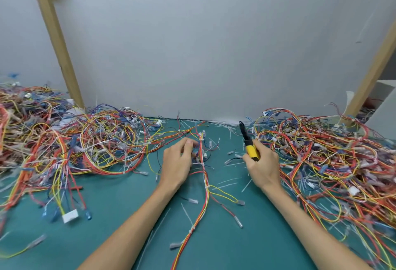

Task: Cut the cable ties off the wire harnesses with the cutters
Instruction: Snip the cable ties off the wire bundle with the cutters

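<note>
A wire harness (205, 179) of red, yellow and white wires runs down the middle of the green table (111, 201), bound by small white cable ties (207, 187). My left hand (177, 161) pinches the harness near its upper end, fingers closed on the wires. My right hand (262, 166) grips the yellow-handled cutters (249, 144). Their black jaws point up and away from the harness, well to its right and touching no wire.
Big tangled heaps of coloured harnesses lie at the left (60, 139) and right (334, 154). Cut tie scraps (230, 180) litter the mat. A grey wall (203, 44) with two wooden posts (57, 42) closes the back.
</note>
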Available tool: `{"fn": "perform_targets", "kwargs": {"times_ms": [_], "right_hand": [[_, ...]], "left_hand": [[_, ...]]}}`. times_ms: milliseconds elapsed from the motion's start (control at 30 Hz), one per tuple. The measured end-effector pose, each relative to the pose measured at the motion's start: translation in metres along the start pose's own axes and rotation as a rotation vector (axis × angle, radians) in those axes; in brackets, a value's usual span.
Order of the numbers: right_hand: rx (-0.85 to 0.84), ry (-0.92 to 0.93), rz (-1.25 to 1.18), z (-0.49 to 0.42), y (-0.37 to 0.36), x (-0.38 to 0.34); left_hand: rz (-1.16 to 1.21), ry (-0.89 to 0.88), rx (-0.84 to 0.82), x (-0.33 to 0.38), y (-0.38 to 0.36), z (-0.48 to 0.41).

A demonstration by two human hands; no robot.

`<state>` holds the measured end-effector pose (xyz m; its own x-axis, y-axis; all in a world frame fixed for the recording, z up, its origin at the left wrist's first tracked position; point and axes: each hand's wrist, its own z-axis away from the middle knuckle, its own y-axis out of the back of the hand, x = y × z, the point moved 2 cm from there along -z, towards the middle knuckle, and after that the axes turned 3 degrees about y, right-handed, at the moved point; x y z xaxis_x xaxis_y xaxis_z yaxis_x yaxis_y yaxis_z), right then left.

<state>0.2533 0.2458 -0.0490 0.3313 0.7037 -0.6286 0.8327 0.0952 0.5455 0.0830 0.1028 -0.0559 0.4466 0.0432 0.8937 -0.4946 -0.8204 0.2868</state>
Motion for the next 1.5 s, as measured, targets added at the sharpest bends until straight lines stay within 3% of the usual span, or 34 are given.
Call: {"fn": "perform_targets", "kwargs": {"times_ms": [133, 300, 467, 600, 800, 900, 1067, 1233, 1333, 1500], "right_hand": [[0.056, -0.134, -0.099, 0.003, 0.005, 0.002], [0.112, -0.265, -0.252, 0.001, 0.007, 0.007], [0.114, -0.284, -0.369, 0.0, 0.005, 0.012], [0.109, -0.273, -0.411, -0.001, 0.005, 0.014], [0.1, -0.196, -0.408, -0.003, 0.003, 0.015], [0.097, -0.095, -0.356, 0.0, 0.005, 0.012], [0.055, -0.018, -0.332, 0.0, 0.005, 0.006], [0.028, 0.033, -0.355, 0.002, 0.005, 0.004], [0.023, 0.051, -0.379, 0.002, 0.004, 0.004], [0.01, 0.059, -0.415, 0.002, 0.003, 0.006]], "left_hand": [[-0.074, -0.08, 0.135, 0.002, 0.004, 0.002], [0.14, -0.019, 0.173, -0.001, 0.005, -0.003], [0.328, 0.082, 0.157, -0.006, 0.009, -0.006], [-0.047, 0.0, 0.05, 0.001, 0.004, -0.003], [-0.747, 0.094, -0.1, 0.031, -0.005, -0.006], [-0.845, 0.11, -0.177, 0.033, -0.01, -0.002], [-0.715, 0.098, -0.221, 0.034, -0.002, -0.015], [-0.058, 0.222, -0.307, 0.031, -0.008, -0.018], [0.152, 0.241, -0.326, 0.024, -0.022, -0.012], [0.145, 0.173, -0.341, 0.005, -0.036, 0.006]]}}
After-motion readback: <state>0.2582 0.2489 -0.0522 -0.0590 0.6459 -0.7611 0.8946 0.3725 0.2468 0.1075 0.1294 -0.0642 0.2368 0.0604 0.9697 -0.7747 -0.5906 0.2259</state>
